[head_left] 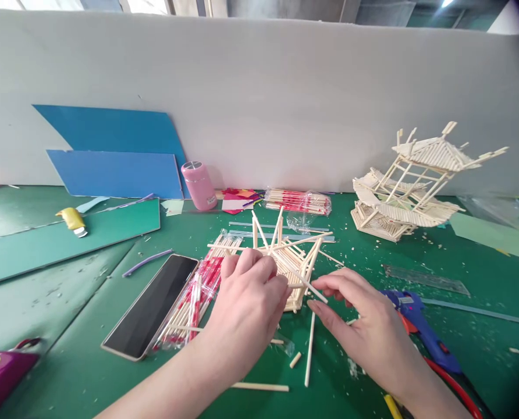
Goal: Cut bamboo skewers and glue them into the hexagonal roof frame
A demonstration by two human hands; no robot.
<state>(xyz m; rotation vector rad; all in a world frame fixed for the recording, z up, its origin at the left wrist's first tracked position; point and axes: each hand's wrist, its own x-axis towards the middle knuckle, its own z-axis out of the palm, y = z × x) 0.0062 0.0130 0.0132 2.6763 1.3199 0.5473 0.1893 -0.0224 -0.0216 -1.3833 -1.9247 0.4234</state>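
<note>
Right in at the stick frame (293, 261), out in the middle of the green worktop (76, 378), with both hands at work! Over its near left side with the left hand (251, 297), curling the fingers down among the sticks; can't tell whether pinching one or merely touching, with the fingertips hidden behind the knuckles. At the near right side with the right hand (366, 317), holding thumb and forefinger apart, with the near end of a slanting stick (316, 291) in the gap between. Just in front of that, spotting a long loose stick (310, 349) and a short offcut (295, 359), both lying flat. Left of the frame, seeing packs of sticks (202, 279) in clear and red wrapping, right beside a dark-screened phone (152, 305). Beyond the right wrist, catching a blue glue gun (429, 331) on its side. And farther back on the right, against the pale partition (263, 110), admiring a pavilion model (438, 152) built of sticks, tiered and roofed!
</note>
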